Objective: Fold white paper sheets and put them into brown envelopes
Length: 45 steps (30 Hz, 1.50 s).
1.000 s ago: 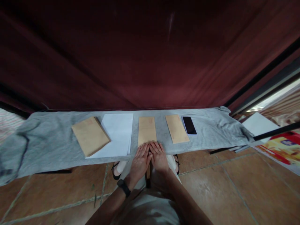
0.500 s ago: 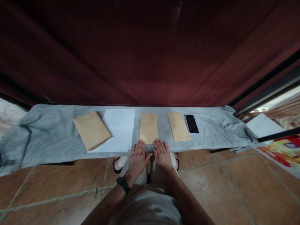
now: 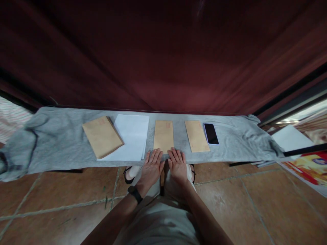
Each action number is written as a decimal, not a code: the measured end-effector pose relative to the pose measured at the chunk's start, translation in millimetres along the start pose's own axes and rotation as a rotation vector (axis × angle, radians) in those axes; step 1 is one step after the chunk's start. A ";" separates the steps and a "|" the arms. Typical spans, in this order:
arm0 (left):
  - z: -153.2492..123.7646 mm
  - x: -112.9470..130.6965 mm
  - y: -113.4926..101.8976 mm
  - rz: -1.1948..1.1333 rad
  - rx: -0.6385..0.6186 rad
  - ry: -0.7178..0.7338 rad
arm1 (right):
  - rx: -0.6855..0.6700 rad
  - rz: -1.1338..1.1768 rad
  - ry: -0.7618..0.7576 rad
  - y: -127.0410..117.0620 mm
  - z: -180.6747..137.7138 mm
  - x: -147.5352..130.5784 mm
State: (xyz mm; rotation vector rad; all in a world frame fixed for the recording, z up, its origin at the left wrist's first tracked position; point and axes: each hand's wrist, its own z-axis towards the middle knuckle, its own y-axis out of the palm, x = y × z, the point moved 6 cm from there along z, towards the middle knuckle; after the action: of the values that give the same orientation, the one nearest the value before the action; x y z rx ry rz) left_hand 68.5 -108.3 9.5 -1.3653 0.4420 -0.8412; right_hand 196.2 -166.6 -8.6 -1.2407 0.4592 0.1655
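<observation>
My left hand [image 3: 151, 167] and my right hand [image 3: 177, 164] lie flat, fingers stretched out, on the near edge of a narrow bench draped in grey cloth [image 3: 56, 143]. Their fingertips touch or nearly touch the near end of a tan envelope [image 3: 163, 135] lying lengthwise in front of me. Neither hand holds anything. A black watch [image 3: 135, 194] is on my left wrist. A second tan envelope [image 3: 196, 135] lies to the right, and a larger tan envelope [image 3: 102, 136] to the left overlaps a white sheet of paper [image 3: 131, 137].
A black phone [image 3: 211, 133] lies right of the second envelope. A dark red curtain [image 3: 163, 61] hangs behind the bench. Tiled floor [image 3: 255, 200] lies below. White paper [image 3: 290, 139] and a colourful printed sheet [image 3: 310, 166] are at the right, by a dark rod [image 3: 304, 150].
My hands slid back off the middle envelope and spread apart, then came closer together at its near end. The view shifted slightly downward.
</observation>
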 end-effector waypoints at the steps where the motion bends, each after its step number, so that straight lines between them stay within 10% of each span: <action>1: -0.7 -1.3 -0.2 0.001 0.004 -0.006 | 0.001 -0.008 0.005 -1.5 -1.0 1.1; 45: -10.4 -4.2 14.0 0.279 -0.200 0.066 | -0.080 -0.093 -0.172 14.2 3.5 -26.9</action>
State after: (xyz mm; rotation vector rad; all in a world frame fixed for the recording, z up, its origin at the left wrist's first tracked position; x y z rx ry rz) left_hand 62.0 -112.4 -6.7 -1.4201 0.7656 -0.6246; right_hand 167.6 -155.4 -8.8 -1.3109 0.2478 0.2115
